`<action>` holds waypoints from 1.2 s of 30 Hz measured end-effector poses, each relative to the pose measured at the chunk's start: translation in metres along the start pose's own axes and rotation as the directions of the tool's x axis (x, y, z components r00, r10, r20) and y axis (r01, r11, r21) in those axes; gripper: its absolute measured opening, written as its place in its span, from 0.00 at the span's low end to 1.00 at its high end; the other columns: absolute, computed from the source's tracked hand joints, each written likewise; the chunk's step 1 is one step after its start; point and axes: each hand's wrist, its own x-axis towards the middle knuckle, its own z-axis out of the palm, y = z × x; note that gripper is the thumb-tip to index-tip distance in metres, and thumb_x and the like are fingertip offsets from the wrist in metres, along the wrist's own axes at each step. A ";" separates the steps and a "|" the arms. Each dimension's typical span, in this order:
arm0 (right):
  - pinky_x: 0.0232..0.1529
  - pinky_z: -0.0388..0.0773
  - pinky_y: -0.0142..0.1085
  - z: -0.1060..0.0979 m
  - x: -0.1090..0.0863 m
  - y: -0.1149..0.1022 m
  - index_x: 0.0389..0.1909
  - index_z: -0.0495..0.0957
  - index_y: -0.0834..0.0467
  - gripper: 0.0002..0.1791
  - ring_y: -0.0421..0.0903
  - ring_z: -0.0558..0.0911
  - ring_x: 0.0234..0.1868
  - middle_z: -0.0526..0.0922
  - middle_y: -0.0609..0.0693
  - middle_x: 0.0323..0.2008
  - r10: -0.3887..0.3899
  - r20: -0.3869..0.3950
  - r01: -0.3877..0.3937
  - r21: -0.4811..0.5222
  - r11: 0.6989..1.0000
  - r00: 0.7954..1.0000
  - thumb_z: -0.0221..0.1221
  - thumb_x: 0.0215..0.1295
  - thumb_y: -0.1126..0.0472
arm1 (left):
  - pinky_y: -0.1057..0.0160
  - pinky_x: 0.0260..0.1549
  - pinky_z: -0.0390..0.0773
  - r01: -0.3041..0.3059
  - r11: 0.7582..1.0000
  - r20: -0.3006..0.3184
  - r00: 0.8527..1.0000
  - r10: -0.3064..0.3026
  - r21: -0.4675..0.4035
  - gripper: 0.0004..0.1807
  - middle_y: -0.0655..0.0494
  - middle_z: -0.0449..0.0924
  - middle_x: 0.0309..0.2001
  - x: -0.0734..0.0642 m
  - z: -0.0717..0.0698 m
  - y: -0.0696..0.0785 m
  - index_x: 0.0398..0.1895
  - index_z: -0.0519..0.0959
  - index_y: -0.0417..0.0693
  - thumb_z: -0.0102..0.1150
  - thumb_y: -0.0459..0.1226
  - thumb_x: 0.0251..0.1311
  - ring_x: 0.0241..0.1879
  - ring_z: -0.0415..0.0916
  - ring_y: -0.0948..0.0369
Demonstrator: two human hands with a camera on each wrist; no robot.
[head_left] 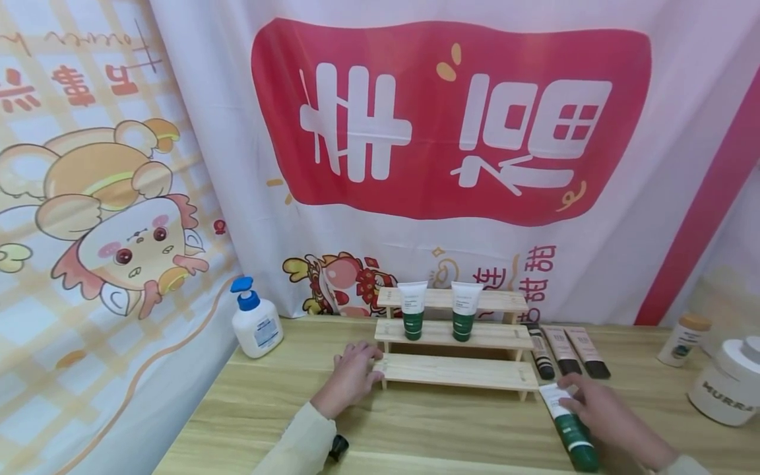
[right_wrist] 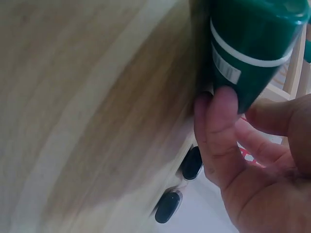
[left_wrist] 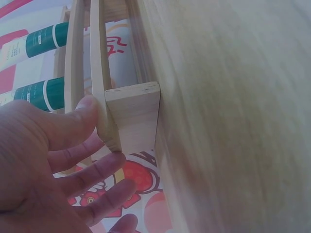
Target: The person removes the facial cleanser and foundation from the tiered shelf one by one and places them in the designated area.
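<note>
Low at center, left hand, fingers loosely spread, touching wooden rack, at lower right, right hand pinching green-and-white tube.

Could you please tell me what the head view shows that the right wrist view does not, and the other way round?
Only the head view shows the left hand at the shelf's left end, the pump bottle and the white jar.

Only the right wrist view shows the barcode label on the held tube.

Both show the right hand gripping that tube, at least part of the shelf, black caps of other tubes, and the wooden table.
</note>
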 end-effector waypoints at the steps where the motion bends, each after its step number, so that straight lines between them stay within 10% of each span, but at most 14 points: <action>1: 0.26 0.75 0.41 0.000 0.001 0.000 0.49 0.72 0.63 0.17 0.45 0.77 0.27 0.78 0.50 0.28 0.018 0.014 -0.018 0.006 1.000 1.000 0.61 0.62 0.61 | 0.51 0.42 0.62 0.002 1.000 0.000 1.000 -0.002 -0.001 0.18 0.55 0.72 0.53 0.000 0.000 0.000 0.48 0.78 0.52 0.66 0.43 0.55 0.50 0.65 0.53; 9: 0.23 0.72 0.39 -0.005 -0.001 0.000 0.48 0.74 0.65 0.18 0.44 0.74 0.22 0.76 0.50 0.25 0.076 0.039 -0.075 -0.026 0.997 0.996 0.59 0.64 0.55 | 0.52 0.41 0.62 -0.004 1.000 -0.004 1.000 0.004 -0.006 0.17 0.54 0.72 0.53 0.001 -0.001 -0.002 0.48 0.78 0.52 0.66 0.43 0.55 0.50 0.65 0.54; 19: 0.31 0.75 0.45 -0.028 -0.005 -0.037 0.47 0.77 0.64 0.17 0.47 0.78 0.33 0.80 0.51 0.34 -0.052 -0.206 0.034 -0.092 0.995 0.977 0.60 0.63 0.55 | 0.50 0.43 0.62 -0.006 1.000 0.001 1.000 0.006 -0.007 0.18 0.54 0.72 0.53 0.000 -0.002 0.000 0.49 0.78 0.51 0.66 0.43 0.55 0.51 0.65 0.53; 24: 0.32 0.77 0.42 -0.026 -0.007 -0.067 0.41 0.79 0.60 0.10 0.44 0.78 0.33 0.80 0.49 0.33 -0.240 -0.347 0.222 -0.089 0.971 0.907 0.63 0.61 0.60 | 0.51 0.42 0.62 -0.003 1.000 -0.003 1.000 0.003 -0.004 0.18 0.55 0.72 0.53 0.000 -0.001 -0.001 0.48 0.78 0.52 0.66 0.43 0.55 0.50 0.65 0.54; 32: 0.35 0.78 0.41 -0.018 0.002 -0.117 0.47 0.76 0.56 0.18 0.44 0.79 0.37 0.79 0.49 0.40 -0.481 -0.511 0.488 -0.133 0.863 0.712 0.67 0.56 0.63 | 0.52 0.41 0.62 -0.001 1.000 0.002 1.000 0.001 -0.013 0.18 0.55 0.72 0.53 0.000 -0.001 -0.001 0.49 0.78 0.52 0.66 0.43 0.55 0.50 0.65 0.54; 36: 0.39 0.77 0.44 -0.021 0.012 -0.139 0.57 0.71 0.55 0.29 0.47 0.79 0.43 0.77 0.51 0.47 -0.516 -0.534 0.532 -0.140 0.835 0.670 0.69 0.54 0.62 | 0.52 0.42 0.62 -0.007 1.000 0.002 1.000 0.007 -0.017 0.18 0.55 0.72 0.53 -0.001 -0.001 -0.001 0.49 0.78 0.52 0.66 0.43 0.55 0.50 0.65 0.54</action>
